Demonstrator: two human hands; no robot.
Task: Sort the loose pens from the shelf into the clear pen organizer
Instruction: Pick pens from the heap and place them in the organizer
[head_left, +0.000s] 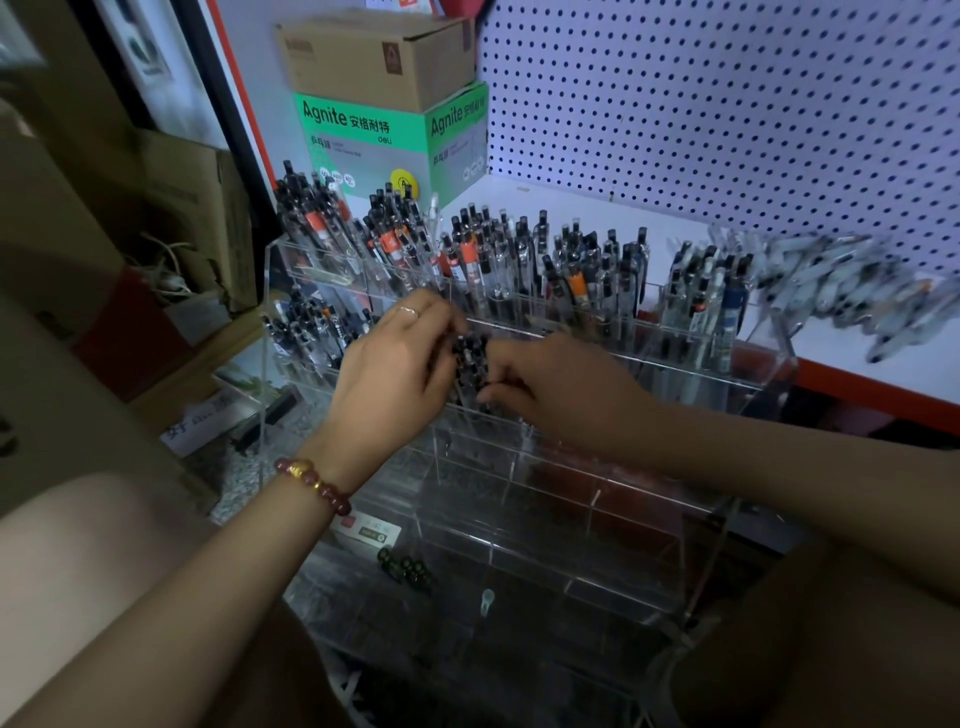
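Acrylic clear pen organizer (545, 525) stood against the shelf (675, 223), back rows packed with pens. Left hand (389, 379), over the organizer's middle row, curled fingers round a bunch of dark pens (470, 358); the bunch stood upright between both hands' fingertips. Right hand (561, 389) pinched its lower end, fingers bent. Loose pens (841, 291) lay blurred right of the organizer's back row.

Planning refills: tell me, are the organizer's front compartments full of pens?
No, the organizer's front compartments lie nearly bare; pens stand further back.
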